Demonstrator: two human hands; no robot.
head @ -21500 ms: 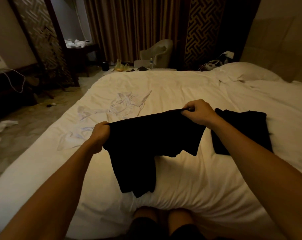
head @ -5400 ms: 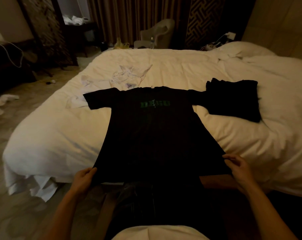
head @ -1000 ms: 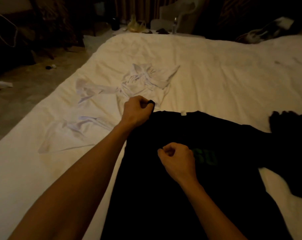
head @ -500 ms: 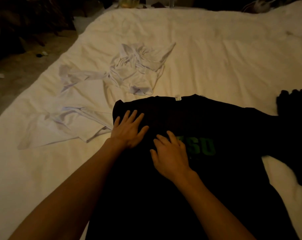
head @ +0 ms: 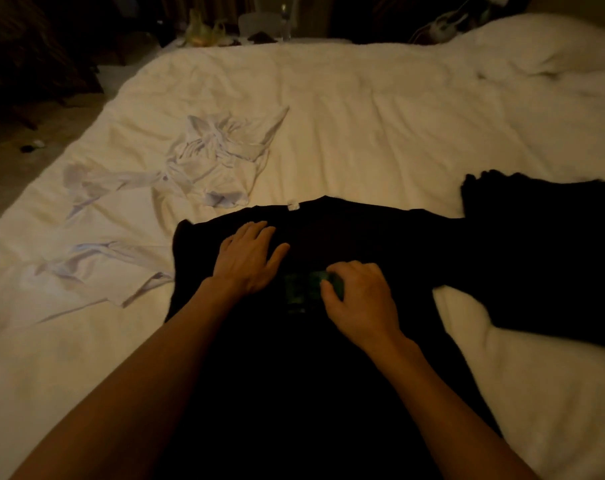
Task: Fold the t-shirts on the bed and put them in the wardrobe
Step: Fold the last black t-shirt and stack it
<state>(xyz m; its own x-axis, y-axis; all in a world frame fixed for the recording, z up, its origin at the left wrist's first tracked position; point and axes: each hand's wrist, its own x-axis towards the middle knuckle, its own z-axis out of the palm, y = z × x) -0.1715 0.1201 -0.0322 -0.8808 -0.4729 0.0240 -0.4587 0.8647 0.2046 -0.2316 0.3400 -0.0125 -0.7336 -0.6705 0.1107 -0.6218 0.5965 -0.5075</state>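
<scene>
Black t-shirt [head: 363, 237] lies flat on bed [head: 363, 116], left sleeve now folded in. Left grip [head: 249, 258], pinching a second ago, now splayed flat, pressing fold. Right grip [head: 360, 299] has slid rightward onto green print [head: 296, 289], fingers bent; pinch or press, cannot tell. Right sleeve [head: 450, 251] likely next; wardrobe step far off.

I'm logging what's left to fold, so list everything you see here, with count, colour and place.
black t-shirt: one, black with green print, spread on the bed's near side
folded garment: one, black, right of it, by the sleeve
white t-shirts: seemingly two, crumpled, left of it
bed: one, white cover, fills the view
pillow: one, white, far right corner
left hand: one, flat on the black t-shirt's shoulder
right hand: one, fingers bent over the green print; grip unclear
</scene>
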